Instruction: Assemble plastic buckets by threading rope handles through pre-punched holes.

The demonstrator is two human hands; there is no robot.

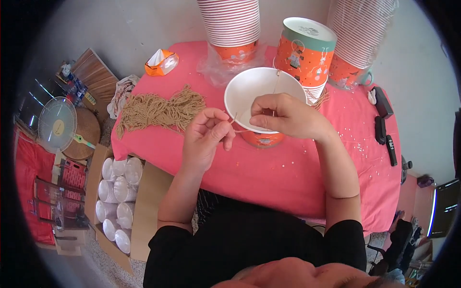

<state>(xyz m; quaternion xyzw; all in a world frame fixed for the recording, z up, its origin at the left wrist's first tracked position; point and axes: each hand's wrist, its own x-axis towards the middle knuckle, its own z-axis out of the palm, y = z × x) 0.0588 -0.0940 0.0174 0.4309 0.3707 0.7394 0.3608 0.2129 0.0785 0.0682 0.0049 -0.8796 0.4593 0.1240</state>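
The left hand point(207, 137) is seen just left of the white-lined, orange-sided paper bucket point(261, 103), its thumb and forefinger pinched on a thin tan string point(234, 121) that is drawn taut toward the bucket's near rim. The bucket is stood upright near the middle of the pink cloth-covered table point(288, 177); its inside is plain white and smooth, a broad round mouth is shown, and only a band of orange printed wall is visible below the rim at the near side. A second length of the string is seen rising over the far rim.

Far to the left of the bucket, beyond the table edge, a white electric fan point(57, 124) is placed on the floor, and below it an open cardboard box of white cups point(117, 201) is set. Left of the bucket on the cloth, a loose heap of tan string pieces point(161, 109) is spread, with an orange tissue box point(162, 62) behind it. Just behind the bucket a tall stack of red-rimmed paper cups point(231, 24) is stood.

The right hand point(283, 115) is laid over the bucket's near rim, fingers curled and closed on the string inside the mouth. Just right and behind, an inverted orange bucket with a teal band point(303, 50) is stood, then another tall stack of rimmed buckets point(357, 33). Well right of the bucket, dark remote-like devices point(384, 127) are laid near the table edge.
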